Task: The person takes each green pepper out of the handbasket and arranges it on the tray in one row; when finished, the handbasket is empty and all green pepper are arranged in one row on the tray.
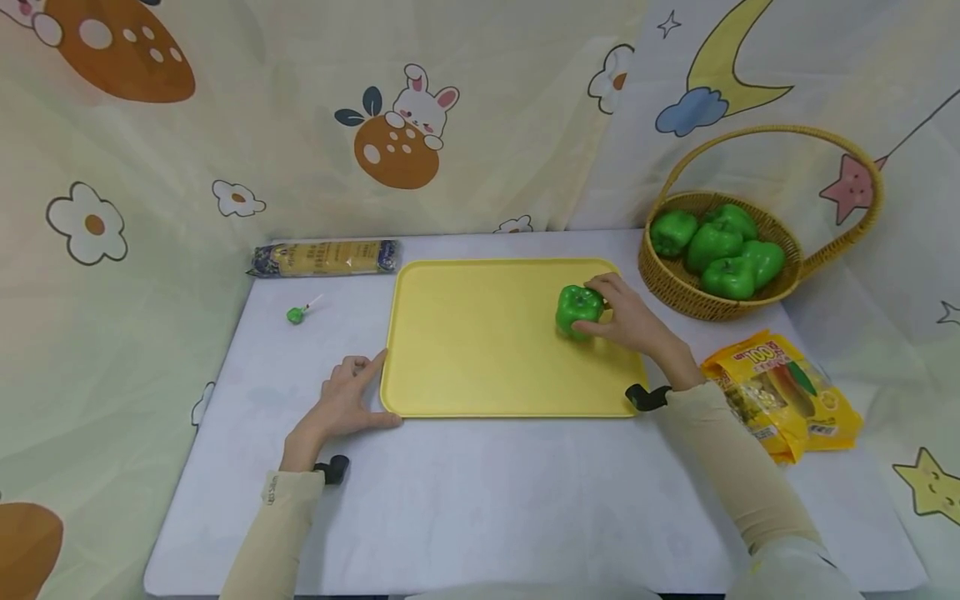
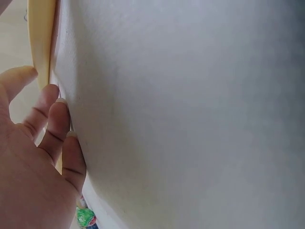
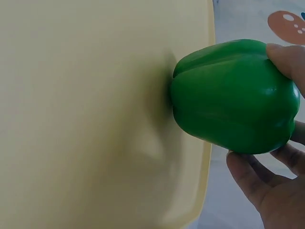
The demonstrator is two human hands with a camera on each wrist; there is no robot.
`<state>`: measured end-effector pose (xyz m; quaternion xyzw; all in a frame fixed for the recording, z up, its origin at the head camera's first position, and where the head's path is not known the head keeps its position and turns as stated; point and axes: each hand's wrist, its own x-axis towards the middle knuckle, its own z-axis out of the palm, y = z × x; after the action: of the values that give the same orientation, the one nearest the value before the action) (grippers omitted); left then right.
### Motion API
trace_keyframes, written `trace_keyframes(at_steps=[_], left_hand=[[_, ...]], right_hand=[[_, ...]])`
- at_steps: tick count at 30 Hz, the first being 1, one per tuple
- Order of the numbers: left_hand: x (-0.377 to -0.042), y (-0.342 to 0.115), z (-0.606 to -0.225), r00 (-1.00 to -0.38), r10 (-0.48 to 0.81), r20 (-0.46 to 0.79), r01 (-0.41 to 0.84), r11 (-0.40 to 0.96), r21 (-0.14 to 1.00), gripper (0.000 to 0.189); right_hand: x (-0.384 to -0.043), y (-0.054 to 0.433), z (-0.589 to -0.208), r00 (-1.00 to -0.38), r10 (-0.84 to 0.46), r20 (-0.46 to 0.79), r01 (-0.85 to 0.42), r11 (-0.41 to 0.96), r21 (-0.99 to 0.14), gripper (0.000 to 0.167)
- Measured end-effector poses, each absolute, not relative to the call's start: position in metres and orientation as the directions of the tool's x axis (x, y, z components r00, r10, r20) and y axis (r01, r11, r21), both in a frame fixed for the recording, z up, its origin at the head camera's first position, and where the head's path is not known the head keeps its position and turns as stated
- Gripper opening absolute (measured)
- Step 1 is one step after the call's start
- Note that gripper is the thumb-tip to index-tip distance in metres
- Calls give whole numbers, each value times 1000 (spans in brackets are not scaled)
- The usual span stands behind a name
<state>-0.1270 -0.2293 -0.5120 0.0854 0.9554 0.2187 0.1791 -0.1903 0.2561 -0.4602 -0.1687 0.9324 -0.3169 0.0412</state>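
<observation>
A green bell pepper (image 1: 577, 310) sits in the grasp of my right hand (image 1: 630, 317) over the right half of a yellow tray (image 1: 480, 358), its base at or just above the surface; from these angles I cannot tell whether it bears its weight there. My right fingers (image 3: 248, 179) are curled around its sides, thumb opposite, set no wider than the pepper itself. At the tray's near left corner, my left hand (image 1: 345, 402) rests with thumb and forefinger spread wide, touching the rim and gripping nothing.

I judge the step in hand to be moving one pepper at the tray, though this instant does not settle whether I am setting it down or lifting it. If I am setting it down, the move calls for the base to meet the tray flat, then an even loosening so the smooth pepper does not tip.

Beyond the tray's far right corner, a wicker basket (image 1: 667, 283) holds more green peppers (image 1: 712, 246); its tall arched handle could catch a careless reach. Yellow packaging (image 1: 765, 367) lies just beside my right sleeve, near enough to be brushed. Left of the tray, a green-wrapped lollipop (image 1: 296, 316) lies on the white bench (image 1: 510, 508), with a long tan-and-blue packet (image 1: 322, 258) behind it, before a cartoon-print cloth (image 1: 285, 125).
</observation>
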Motion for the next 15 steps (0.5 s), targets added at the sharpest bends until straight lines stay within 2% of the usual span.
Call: trace_keyframes(at_steps=[15], left_hand=[[-127,-230,-513,-921,236,-308,79,892,446,124]], right_hand=[[-194,255,-474,-936,-352,24,-270,671,-691,77]])
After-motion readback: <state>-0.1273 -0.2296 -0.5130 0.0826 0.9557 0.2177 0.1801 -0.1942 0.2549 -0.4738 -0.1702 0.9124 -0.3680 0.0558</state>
